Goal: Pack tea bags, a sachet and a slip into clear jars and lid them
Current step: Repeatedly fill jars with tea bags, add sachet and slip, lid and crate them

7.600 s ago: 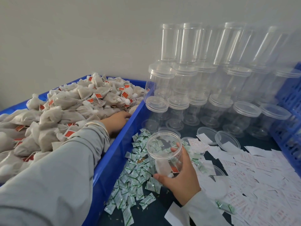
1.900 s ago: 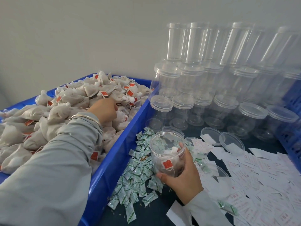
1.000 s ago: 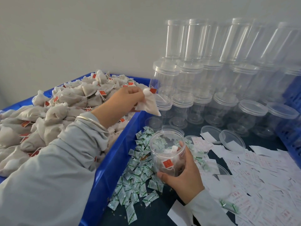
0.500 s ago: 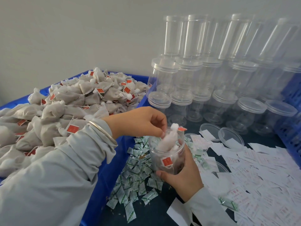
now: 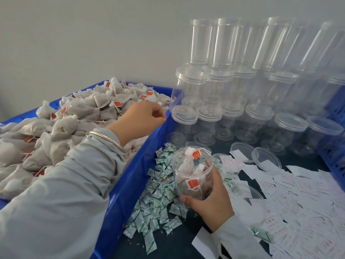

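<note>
My right hand (image 5: 211, 200) grips an open clear jar (image 5: 192, 173) just above the dark table. Inside it lie tea bags with red tags; one white bag pokes up to the rim. My left hand (image 5: 141, 118) hovers over the right edge of the blue crate (image 5: 128, 184), fingers loosely curled and holding nothing. The crate is heaped with white tea bags (image 5: 78, 113). Green and white sachets (image 5: 158, 199) lie in a pile beside the jar. White printed slips (image 5: 298, 193) cover the table to the right.
Stacked clear jars with lids (image 5: 242, 101) fill the back right against the wall. Loose clear lids (image 5: 266, 160) lie on the table near the slips. A second blue crate (image 5: 336, 143) stands at the far right edge.
My left hand carried a tea bag from the crate, dropped it into the jar, and has drawn back over the crate edge with nothing in it. The jar stayed in my right hand.
</note>
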The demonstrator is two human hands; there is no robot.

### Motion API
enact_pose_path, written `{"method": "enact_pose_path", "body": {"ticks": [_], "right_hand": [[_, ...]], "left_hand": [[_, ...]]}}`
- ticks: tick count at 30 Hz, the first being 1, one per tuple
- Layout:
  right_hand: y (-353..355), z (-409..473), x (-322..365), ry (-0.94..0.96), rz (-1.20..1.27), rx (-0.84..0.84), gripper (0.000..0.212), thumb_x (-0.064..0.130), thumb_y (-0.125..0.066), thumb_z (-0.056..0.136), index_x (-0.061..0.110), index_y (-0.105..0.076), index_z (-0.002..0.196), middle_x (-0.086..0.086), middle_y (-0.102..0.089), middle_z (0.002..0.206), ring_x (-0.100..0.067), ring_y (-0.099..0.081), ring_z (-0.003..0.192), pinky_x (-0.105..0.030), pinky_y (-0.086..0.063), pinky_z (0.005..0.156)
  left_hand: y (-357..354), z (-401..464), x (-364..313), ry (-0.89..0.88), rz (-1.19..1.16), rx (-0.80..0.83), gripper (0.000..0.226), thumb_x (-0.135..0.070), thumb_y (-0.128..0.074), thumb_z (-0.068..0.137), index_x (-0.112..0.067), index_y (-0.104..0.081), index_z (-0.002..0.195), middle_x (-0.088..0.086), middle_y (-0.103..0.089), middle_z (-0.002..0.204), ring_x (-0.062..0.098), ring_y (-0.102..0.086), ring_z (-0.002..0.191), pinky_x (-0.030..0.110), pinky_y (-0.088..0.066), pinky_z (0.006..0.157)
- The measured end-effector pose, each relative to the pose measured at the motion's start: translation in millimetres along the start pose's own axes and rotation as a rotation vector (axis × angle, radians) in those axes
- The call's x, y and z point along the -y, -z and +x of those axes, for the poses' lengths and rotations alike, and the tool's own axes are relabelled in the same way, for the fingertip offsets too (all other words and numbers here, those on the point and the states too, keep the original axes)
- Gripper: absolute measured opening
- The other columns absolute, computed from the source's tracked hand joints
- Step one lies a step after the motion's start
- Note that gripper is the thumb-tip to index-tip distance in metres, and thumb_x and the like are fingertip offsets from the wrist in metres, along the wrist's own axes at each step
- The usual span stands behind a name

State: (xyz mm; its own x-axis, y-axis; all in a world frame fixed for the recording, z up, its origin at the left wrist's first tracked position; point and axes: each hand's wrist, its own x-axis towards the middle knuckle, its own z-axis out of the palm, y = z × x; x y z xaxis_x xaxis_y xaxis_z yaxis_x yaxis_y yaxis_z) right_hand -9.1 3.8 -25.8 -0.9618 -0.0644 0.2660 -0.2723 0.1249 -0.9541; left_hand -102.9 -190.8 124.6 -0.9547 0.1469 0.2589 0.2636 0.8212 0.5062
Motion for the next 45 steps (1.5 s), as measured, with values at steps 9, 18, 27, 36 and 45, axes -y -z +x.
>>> {"method": "enact_pose_path", "body": {"ticks": [9, 18, 27, 36, 45], "right_hand": [[1.3, -0.6, -1.2, -0.007, -0.016, 0.003, 0.094, 0.027, -0.088, 0.043, 0.077, -0.037, 0.105, 0.039, -0.055, 0.114, 0.01, -0.058, 0.104, -0.002, -0.044, 0.075], [0.8, -0.5, -0.9, -0.013, -0.002, 0.01, 0.092, 0.026, -0.087, 0.044, 0.072, -0.039, 0.108, 0.041, -0.053, 0.114, 0.013, -0.055, 0.104, -0.001, -0.043, 0.075], [1.5, -0.1, -0.6, -0.045, 0.022, 0.016, 0.088, 0.023, -0.087, 0.045, 0.05, -0.043, 0.117, 0.037, -0.057, 0.112, 0.012, -0.056, 0.104, -0.002, -0.044, 0.075], [1.3, -1.6, 1.8, -0.039, 0.003, 0.003, 0.088, 0.022, -0.087, 0.046, 0.058, -0.043, 0.113, 0.029, -0.061, 0.112, 0.01, -0.058, 0.101, -0.003, -0.045, 0.074], [2.4, -2.3, 1.9, -0.04, 0.024, 0.017, 0.086, 0.018, -0.086, 0.048, 0.05, -0.043, 0.116, 0.039, -0.056, 0.11, 0.011, -0.058, 0.102, -0.002, -0.045, 0.074]], "left_hand": [[15.3, 12.8, 51.3, 0.298, 0.372, -0.019, 0.025, -0.008, -0.048, 0.09, -0.007, -0.067, 0.107, 0.009, -0.063, 0.115, 0.027, -0.056, 0.109, 0.03, -0.041, 0.086], [13.7, 13.6, 62.8, 0.42, 0.505, 0.158, 0.041, -0.038, -0.066, 0.084, -0.005, -0.062, 0.11, 0.009, -0.063, 0.109, 0.024, -0.057, 0.095, 0.033, -0.044, 0.084], [23.9, 2.7, 49.2, 0.444, 0.704, 0.381, 0.053, -0.046, -0.074, 0.075, -0.012, -0.059, 0.113, 0.004, -0.06, 0.109, 0.022, -0.055, 0.097, 0.029, -0.043, 0.08], [28.0, 4.3, 45.8, 0.433, 0.548, 0.147, 0.025, -0.027, -0.063, 0.084, -0.003, -0.057, 0.089, 0.004, -0.05, 0.074, 0.02, -0.05, 0.072, 0.03, -0.039, 0.065], [17.8, -2.8, 6.0, 0.062, -0.049, 0.125, 0.004, -0.019, -0.062, 0.089, -0.019, -0.065, 0.091, -0.006, -0.065, 0.072, -0.002, -0.056, 0.043, 0.011, -0.039, 0.04]]}}
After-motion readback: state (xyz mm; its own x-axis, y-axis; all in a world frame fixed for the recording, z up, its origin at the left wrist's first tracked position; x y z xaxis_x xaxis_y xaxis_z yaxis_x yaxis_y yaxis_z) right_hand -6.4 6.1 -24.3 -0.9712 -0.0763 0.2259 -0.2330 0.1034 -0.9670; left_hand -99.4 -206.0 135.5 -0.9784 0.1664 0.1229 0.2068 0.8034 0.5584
